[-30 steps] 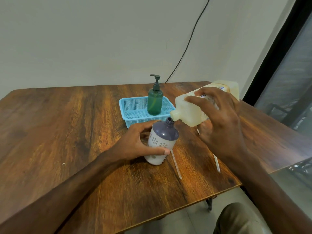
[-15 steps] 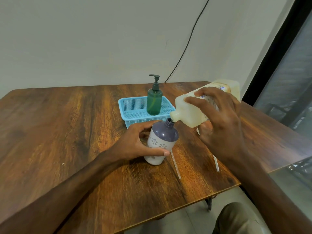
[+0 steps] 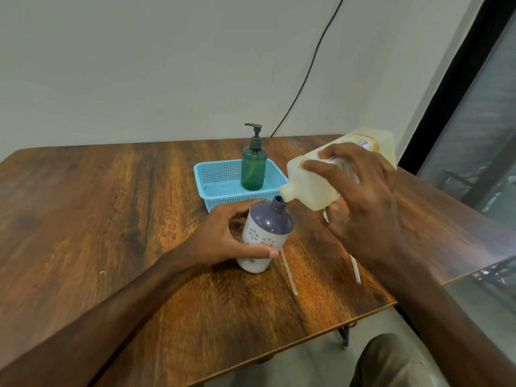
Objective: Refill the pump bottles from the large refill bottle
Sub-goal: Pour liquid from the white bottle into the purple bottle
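My left hand point(image 3: 223, 238) grips a white pump bottle with a purple top point(image 3: 265, 233), its pump removed and neck open, standing on the wooden table point(image 3: 111, 219) and leaning slightly. My right hand point(image 3: 360, 196) holds the large pale refill bottle point(image 3: 315, 180) tipped on its side, its spout right over the purple bottle's open neck. A green pump bottle point(image 3: 253, 169) with its pump on stands in a blue basket point(image 3: 220, 188) behind.
Two white pump tubes point(image 3: 289, 275) point(image 3: 355, 269) lie on the table near its right front edge. A black cable point(image 3: 307, 71) runs down the wall behind. A dark window frame point(image 3: 446, 88) is at the right. My knee point(image 3: 391, 361) shows below the table edge.
The refill bottle stays tipped over the purple-topped bottle; both hands hold almost the same pose, with only a slight shift of the view.
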Motion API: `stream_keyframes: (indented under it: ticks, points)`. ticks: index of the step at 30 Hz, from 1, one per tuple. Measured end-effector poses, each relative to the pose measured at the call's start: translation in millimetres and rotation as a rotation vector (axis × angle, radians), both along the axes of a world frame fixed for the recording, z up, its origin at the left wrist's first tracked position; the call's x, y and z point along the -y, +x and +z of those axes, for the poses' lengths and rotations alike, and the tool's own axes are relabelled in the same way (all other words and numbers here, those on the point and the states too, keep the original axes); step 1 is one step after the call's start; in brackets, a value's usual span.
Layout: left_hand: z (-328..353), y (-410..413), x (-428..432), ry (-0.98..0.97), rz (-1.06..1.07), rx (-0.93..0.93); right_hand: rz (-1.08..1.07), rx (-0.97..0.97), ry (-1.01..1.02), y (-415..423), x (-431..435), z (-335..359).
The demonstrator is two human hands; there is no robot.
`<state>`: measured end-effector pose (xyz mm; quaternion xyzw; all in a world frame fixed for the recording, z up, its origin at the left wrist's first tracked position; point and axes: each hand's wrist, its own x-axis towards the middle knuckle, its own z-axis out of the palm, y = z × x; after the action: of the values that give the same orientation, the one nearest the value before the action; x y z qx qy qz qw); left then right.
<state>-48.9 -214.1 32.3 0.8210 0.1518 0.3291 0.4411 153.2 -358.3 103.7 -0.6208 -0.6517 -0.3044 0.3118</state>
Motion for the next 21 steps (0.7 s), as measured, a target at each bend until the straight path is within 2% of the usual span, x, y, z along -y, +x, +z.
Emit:
stream_keyframes:
  ticks: [21]
  points:
    - [0.2,0.1,0.3,-0.009,-0.010,0.014,0.022,0.039,-0.003,0.2,-2.1,3.5]
